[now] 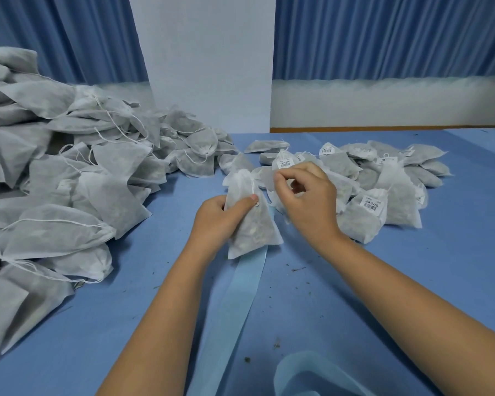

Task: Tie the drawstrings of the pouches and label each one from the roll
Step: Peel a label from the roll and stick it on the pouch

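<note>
Pouch (250, 227) is gripped upright in the left hand (217, 218), thumb pressed across it below the gathered neck, apparently to steady it for tying, while the right hand (303, 201), just beside, is curled in a pinch on something too small to make out.

The cloth-covered counter (455, 238) is plain mid-blue, flecked with dark green-brown crumbs. The white non-woven fabric pouch (252, 224) in the fingers shows mottled tan and grey-green filling through its translucent cloth; its thin drawstring (253, 187) is white. The heap of unlabelled pouches (69, 167) looks pale grey with white strings. The labelled pouches (392, 181) carry white stickers (371, 203) printed with black text and barcode stripes. The long glossy backing strip (239, 295) is pale sky blue. The pleated curtains (383, 32) are deep blue and the pillar (206, 58) white.
</note>
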{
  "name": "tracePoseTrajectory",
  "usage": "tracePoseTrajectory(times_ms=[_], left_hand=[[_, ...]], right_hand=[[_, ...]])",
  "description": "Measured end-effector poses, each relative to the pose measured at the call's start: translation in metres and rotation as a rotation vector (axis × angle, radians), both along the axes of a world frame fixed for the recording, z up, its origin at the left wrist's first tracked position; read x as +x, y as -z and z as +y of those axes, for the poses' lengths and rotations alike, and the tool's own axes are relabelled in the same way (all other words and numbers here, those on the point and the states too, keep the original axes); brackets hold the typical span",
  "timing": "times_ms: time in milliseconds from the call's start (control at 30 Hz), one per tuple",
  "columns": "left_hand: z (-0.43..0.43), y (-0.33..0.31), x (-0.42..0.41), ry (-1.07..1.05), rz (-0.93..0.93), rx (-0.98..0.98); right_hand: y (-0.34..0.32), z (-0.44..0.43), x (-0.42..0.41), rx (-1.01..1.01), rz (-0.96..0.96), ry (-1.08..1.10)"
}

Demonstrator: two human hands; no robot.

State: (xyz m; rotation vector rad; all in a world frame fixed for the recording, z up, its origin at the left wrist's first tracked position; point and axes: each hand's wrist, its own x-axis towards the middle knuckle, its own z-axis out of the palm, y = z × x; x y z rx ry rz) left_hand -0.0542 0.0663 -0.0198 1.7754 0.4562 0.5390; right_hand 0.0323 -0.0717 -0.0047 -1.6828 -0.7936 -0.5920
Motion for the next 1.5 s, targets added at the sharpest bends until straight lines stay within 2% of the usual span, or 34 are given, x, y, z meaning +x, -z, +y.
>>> tracePoseTrajectory(times_ms=[300, 600, 867, 1067, 1167, 1233, 1300, 1367, 1433, 1500], left_hand=[[-0.001, 0.000, 0.001, -0.024, -0.026, 0.023], [0.000, -0.006, -0.002, 0.137, 0.065, -0.063], [0.002, -0.012, -0.010, 0.249, 0.051, -0.052], [0.009, -0.012, -0.012, 0.388, 0.036, -0.177], [0.013, -0.013, -0.010, 0.310, -0.034, -0.338], [0.014, -0.013, -0.007, 0.227, -0.049, -0.337], [0.014, -0.011, -0.006, 0.205, -0.043, -0.301], [0.012, -0.009, -0.005, 0.216, -0.038, -0.302], [0.011, -0.008, -0.005, 0.226, -0.045, -0.311], [0.010, -0.008, -0.004, 0.248, -0.061, -0.313]], right_hand=[[0.003, 0.006, -0.011, -0.050, -0.020, -0.118], [0.003, 0.006, -0.017, -0.051, 0.036, -0.206], [0.004, 0.006, -0.017, -0.106, -0.075, -0.190], [0.011, 0.001, -0.014, -0.279, -0.179, -0.294], [0.012, -0.003, -0.011, -0.348, -0.236, -0.328], [0.011, -0.003, -0.013, -0.291, -0.094, -0.379], [0.009, 0.001, -0.016, -0.139, 0.134, -0.429], [0.004, 0.005, -0.014, -0.034, 0.292, -0.390], [0.002, 0.006, -0.009, -0.040, 0.426, -0.341], [0.001, 0.005, -0.004, -0.061, 0.642, -0.406]])
